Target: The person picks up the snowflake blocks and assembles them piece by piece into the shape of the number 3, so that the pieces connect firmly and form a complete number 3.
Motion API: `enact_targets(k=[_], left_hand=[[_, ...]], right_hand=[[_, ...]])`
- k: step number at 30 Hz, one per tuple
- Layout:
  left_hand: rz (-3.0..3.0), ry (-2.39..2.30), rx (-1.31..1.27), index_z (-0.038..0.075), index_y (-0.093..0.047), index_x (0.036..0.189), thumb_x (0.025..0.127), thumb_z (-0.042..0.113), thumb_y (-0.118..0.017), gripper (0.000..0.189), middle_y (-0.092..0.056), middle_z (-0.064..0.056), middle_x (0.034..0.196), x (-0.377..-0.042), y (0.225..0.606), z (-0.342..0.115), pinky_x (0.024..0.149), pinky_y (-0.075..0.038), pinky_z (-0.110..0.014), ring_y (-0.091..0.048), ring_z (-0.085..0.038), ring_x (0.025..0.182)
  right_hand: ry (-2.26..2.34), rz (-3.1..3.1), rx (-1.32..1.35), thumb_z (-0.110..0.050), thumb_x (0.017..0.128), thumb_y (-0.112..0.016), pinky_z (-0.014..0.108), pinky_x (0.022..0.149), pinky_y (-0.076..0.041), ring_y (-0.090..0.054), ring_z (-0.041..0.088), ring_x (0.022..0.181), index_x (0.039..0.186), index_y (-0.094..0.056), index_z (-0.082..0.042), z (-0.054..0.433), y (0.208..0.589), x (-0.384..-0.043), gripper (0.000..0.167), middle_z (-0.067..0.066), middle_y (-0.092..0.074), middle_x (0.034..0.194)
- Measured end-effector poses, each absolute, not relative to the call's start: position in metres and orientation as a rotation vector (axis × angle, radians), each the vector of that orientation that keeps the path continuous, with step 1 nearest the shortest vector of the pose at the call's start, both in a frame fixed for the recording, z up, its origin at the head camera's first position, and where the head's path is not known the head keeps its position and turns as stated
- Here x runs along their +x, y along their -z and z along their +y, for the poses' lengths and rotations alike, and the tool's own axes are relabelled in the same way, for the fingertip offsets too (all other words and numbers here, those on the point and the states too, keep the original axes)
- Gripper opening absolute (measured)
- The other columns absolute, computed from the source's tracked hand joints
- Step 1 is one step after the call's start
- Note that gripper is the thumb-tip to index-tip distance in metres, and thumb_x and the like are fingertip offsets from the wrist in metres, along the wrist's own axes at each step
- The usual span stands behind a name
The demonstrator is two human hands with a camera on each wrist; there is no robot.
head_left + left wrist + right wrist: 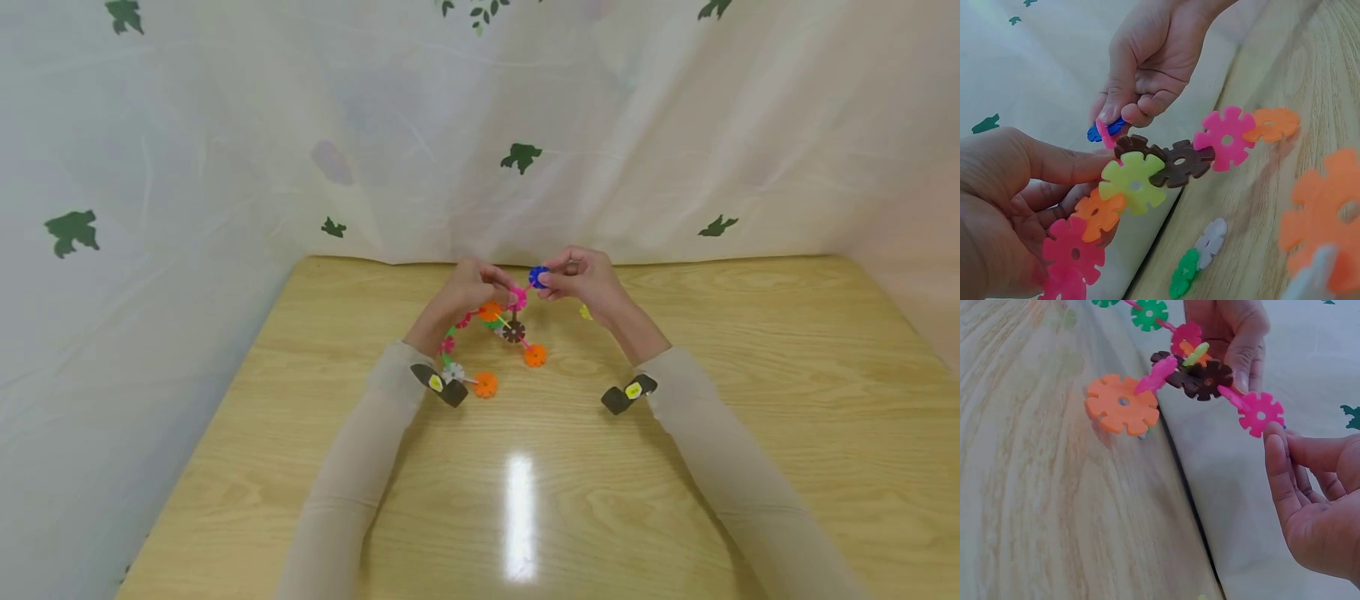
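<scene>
Flower-shaped notched plastic discs are slotted into a branching chain, held up above the table by both hands. My left hand (474, 287) pinches the chain near a brown disc (1137, 147), its thumb in front. Close by sit a yellow-green disc (1132, 182), an orange disc (1099, 214) and a second brown disc (1182, 164). A branch ends in an orange disc (1122, 404). My right hand (588, 282) pinches a blue disc (537, 277) against the chain's pink disc (1261, 415); fingers hide part of the blue disc, so I cannot tell how deep they join.
A green disc (1184, 274) and white disc (1212, 235) lie joined beneath the chain. Near the right wrist is a yellow disc (586, 312). The wooden table (787, 375) meets a pale leaf-print curtain (420, 167) at its back edge.
</scene>
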State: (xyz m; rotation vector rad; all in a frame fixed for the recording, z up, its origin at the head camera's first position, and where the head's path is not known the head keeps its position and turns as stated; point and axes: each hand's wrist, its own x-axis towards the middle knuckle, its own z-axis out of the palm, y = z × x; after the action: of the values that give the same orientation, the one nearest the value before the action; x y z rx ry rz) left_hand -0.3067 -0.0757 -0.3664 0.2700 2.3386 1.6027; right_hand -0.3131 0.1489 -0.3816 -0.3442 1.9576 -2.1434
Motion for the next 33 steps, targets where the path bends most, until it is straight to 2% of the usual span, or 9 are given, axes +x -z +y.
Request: enact_targets(k=[5, 11, 15, 19, 23, 28, 33], left_hand=[[2.339, -1.604, 0.255, -0.003, -0.077, 0.096, 0.084, -0.004, -0.071, 0.014, -0.073, -0.021, 0.086, -0.307, 0.366, -0.075, 0.053, -0.043, -0.021, -0.057, -0.014, 0.063], [2.339, -1.595, 0.19, 0.001, -0.078, 0.1, 0.085, 0.0, -0.071, 0.017, -0.073, -0.006, 0.081, -0.306, 0.363, -0.076, 0.06, -0.049, -0.021, -0.06, -0.016, 0.07], [2.292, -1.6, 0.209, 0.0, -0.077, 0.104, 0.086, 0.001, -0.071, 0.018, -0.073, -0.005, 0.083, -0.307, 0.361, -0.079, 0.069, -0.054, -0.024, -0.063, -0.018, 0.075], [2.28, -1.523, 0.283, 0.001, -0.076, 0.108, 0.089, 0.007, -0.071, 0.02, -0.073, -0.005, 0.091, -0.311, 0.361, -0.086, 0.075, -0.052, -0.025, -0.062, -0.017, 0.082], [2.29, -1.414, 0.325, 0.007, -0.076, 0.109, 0.09, 0.014, -0.073, 0.021, -0.072, -0.002, 0.097, -0.314, 0.36, -0.094, 0.075, -0.048, -0.027, -0.058, -0.016, 0.085], [2.269, -1.395, 0.317, 0.007, -0.077, 0.11, 0.091, 0.016, -0.074, 0.021, -0.074, 0.0, 0.093, -0.316, 0.359, -0.101, 0.074, -0.047, -0.027, -0.059, -0.016, 0.084], [2.274, -1.43, 0.315, 0.005, -0.076, 0.112, 0.091, 0.013, -0.072, 0.023, -0.075, 0.001, 0.089, -0.316, 0.355, -0.108, 0.073, -0.05, -0.025, -0.066, -0.016, 0.085]], right_hand=[[2.142, 1.96, -0.323, 0.006, 0.095, -0.065, 0.026, 0.067, -0.064, -0.073, 0.015, 0.068, 0.101, -0.067, 0.002, 0.147, 0.382, -0.313, 0.008, 0.002, -0.075, 0.083], [2.186, 1.923, -0.289, 0.006, 0.096, -0.063, 0.025, 0.067, -0.064, -0.073, 0.014, 0.068, 0.101, -0.064, 0.001, 0.144, 0.382, -0.311, 0.007, 0.002, -0.075, 0.086], [2.154, 1.947, -0.288, 0.003, 0.096, -0.064, 0.025, 0.069, -0.064, -0.073, 0.013, 0.069, 0.102, -0.062, 0.0, 0.143, 0.38, -0.311, 0.007, 0.001, -0.075, 0.087], [2.081, 1.998, -0.336, -0.001, 0.098, -0.064, 0.029, 0.073, -0.064, -0.073, 0.014, 0.072, 0.109, -0.061, 0.003, 0.142, 0.378, -0.31, 0.012, 0.001, -0.075, 0.088], [1.98, 2.057, -0.399, -0.005, 0.1, -0.063, 0.035, 0.08, -0.065, -0.075, 0.019, 0.078, 0.118, -0.06, 0.007, 0.142, 0.373, -0.308, 0.022, 0.0, -0.074, 0.089], [1.839, 2.145, -0.432, -0.013, 0.1, -0.065, 0.042, 0.086, -0.064, -0.076, 0.023, 0.085, 0.127, -0.06, 0.006, 0.142, 0.367, -0.307, 0.033, -0.002, -0.074, 0.092], [1.703, 2.202, -0.44, -0.011, 0.098, -0.068, 0.047, 0.091, -0.062, -0.075, 0.027, 0.092, 0.136, -0.057, 0.004, 0.141, 0.363, -0.307, 0.043, 0.01, -0.075, 0.103]])
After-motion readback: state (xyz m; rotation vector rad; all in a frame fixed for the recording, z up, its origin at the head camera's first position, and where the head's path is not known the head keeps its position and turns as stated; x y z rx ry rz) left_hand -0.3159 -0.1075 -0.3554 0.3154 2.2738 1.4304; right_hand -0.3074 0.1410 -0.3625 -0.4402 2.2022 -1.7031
